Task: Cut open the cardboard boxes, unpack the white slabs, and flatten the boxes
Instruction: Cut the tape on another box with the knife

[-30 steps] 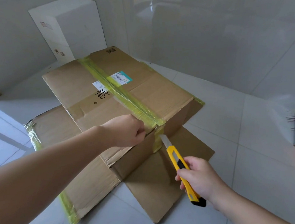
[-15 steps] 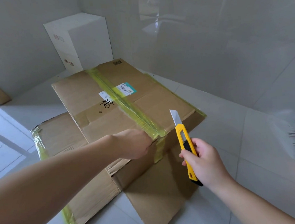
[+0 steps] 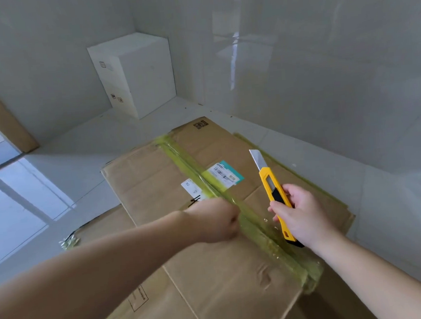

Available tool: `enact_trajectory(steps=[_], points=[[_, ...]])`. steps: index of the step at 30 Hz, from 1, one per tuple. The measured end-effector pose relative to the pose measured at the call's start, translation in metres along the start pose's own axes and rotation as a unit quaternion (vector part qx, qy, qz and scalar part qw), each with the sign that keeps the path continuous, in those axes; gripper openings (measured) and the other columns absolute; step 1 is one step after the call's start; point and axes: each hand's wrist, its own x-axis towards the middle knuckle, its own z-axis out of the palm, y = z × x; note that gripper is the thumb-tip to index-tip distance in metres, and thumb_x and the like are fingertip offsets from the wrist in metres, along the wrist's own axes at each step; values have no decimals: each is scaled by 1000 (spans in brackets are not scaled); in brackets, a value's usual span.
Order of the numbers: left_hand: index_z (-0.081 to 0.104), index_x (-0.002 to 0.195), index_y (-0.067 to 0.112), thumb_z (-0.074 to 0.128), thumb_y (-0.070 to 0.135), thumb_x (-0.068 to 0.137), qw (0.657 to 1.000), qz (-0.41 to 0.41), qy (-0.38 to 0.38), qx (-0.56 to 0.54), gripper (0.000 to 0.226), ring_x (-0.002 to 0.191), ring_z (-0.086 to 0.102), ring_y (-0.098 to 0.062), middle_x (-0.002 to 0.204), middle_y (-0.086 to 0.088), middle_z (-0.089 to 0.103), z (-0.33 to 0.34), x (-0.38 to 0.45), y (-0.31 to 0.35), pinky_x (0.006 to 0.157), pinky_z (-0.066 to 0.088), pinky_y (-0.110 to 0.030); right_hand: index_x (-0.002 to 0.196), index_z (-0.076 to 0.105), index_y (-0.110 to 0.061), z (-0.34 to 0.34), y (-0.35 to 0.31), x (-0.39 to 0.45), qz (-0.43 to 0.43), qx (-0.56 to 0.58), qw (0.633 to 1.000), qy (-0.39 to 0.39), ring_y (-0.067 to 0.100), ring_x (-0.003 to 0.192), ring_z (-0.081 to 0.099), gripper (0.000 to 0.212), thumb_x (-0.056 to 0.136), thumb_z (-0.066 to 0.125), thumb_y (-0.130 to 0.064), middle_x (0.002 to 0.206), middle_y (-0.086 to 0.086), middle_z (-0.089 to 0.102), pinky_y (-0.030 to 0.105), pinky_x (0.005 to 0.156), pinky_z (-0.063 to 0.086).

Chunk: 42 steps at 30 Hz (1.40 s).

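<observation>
The cardboard box (image 3: pixel 213 272) stays taped: brace your fisted, empty left hand (image 3: pixel 216 220) clear while your right hand (image 3: pixel 302 217), gripping the knife (image 3: pixel 274 194), slits the seam shallowly.

My left hand (image 3: pixel 215 222) is curled into a fist, arm stretched forward. My right hand (image 3: pixel 301 217) grips a yellow plastic utility knife (image 3: pixel 272 192), blade pointing up and away.
</observation>
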Motion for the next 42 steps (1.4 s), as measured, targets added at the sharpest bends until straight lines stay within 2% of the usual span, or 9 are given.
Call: enact_trajectory(steps=[4,7,14,22,24,26,28,36,42], points=[[52,86,18,41,29,90,987,-116,109,-5,16,80,53,-24,86,0,54,-2,11,-61,63,42,-30,86,58,-2,10,4,-1,13,-8,999,-29,40,69,58,6,84,60,-8,79,24,63,52,70,52],[51,116,18,40,38,93,967,-186,172,8,32,108,48,-25,115,-4,50,1,14,-106,85,43,-36,88,58,-2,17,7,-1,23,-19,999,-44,30,64,53,9,84,60,-10,82,27,60,53,70,51],[39,134,10,47,58,86,912,-346,220,-8,69,134,29,-32,141,-14,37,-12,12,-199,111,24,-44,81,56,-15,30,-3,4,-9,-82,995,-64,38,70,55,6,86,59,-14,77,18,61,47,62,50],[49,117,13,49,44,87,909,-299,271,-102,43,111,49,-31,115,-8,57,-20,20,-238,88,40,-39,87,55,-23,54,-33,39,-74,-163,981,-72,18,52,45,7,90,57,-16,63,2,51,35,50,43],[50,122,15,48,45,87,901,-317,279,-103,47,113,47,-31,117,-9,57,-22,23,-238,92,39,-40,110,60,-25,62,-40,50,-72,-178,978,-80,11,61,47,20,92,54,-18,76,-5,57,29,56,44],[49,130,18,47,48,87,891,-336,287,-106,52,117,44,-31,122,-9,54,-22,24,-236,98,35,-42,139,46,-27,67,-50,57,-57,-203,973,-90,12,85,58,45,95,51,-21,108,-6,63,24,72,48],[51,129,23,45,53,87,886,-338,294,-119,52,116,44,-30,120,-8,53,-19,24,-231,98,34,-42,147,34,-23,72,-62,62,-67,-229,966,-99,17,93,59,52,97,47,-23,122,-1,61,27,79,49],[44,134,28,45,54,88,904,-278,298,-130,54,115,48,-26,120,-1,55,-9,42,-195,93,37,-37,143,38,-26,102,-87,95,-136,-292,939,-116,25,82,57,47,97,46,-21,97,4,62,32,71,50],[56,121,32,47,55,87,881,-304,326,-160,42,110,50,-23,114,1,57,-4,48,-191,91,36,-35,133,46,-16,128,-92,116,-155,-341,918,-127,29,94,58,37,96,45,-15,103,9,62,39,79,52]])
